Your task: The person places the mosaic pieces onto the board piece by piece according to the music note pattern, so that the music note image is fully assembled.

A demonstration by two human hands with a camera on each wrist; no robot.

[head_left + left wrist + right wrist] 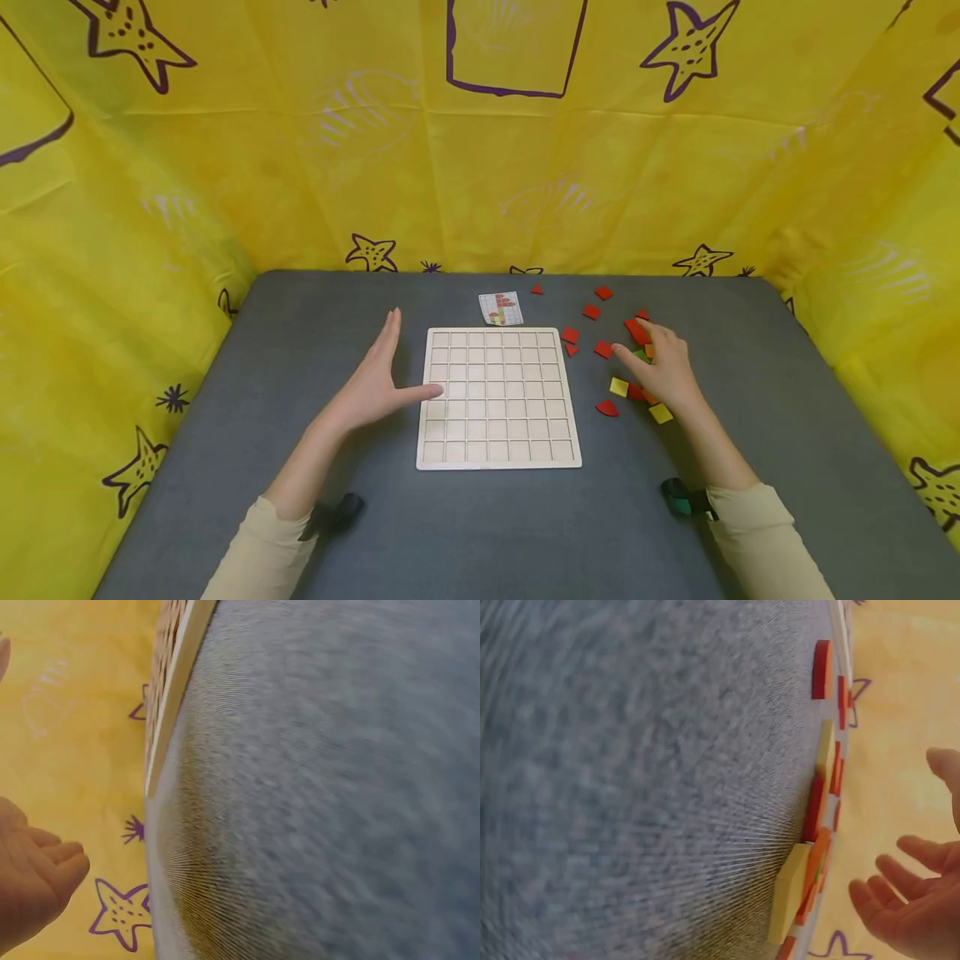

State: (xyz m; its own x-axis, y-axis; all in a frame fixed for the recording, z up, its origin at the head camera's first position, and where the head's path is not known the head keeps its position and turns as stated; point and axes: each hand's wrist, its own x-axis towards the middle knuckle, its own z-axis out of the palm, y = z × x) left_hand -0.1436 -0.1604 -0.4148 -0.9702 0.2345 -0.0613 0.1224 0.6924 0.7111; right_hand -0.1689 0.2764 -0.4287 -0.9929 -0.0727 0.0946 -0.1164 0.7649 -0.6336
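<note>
A pale wooden grid board [498,399] lies flat at the middle of the grey table. At its left side is my left hand [372,382], thumb stretched out over the board's edge and fingers straight, holding nothing. My right hand [670,367] hovers over a loose group of coloured tiles, fingers spread and nothing between them; the right wrist view shows the hand [915,900] raised above the pieces. Around it are a red square tile [603,349], a yellow tile [618,387], a green tile [641,356] partly hidden, and a red rounded tile [607,408].
Behind the board lies a small pattern card [501,308] printed with a coloured figure on a grid. More red tiles, such as a triangle [537,289] and a square [570,335], are scattered right of it. A yellow patterned cloth [480,167] hangs around the table [480,533].
</note>
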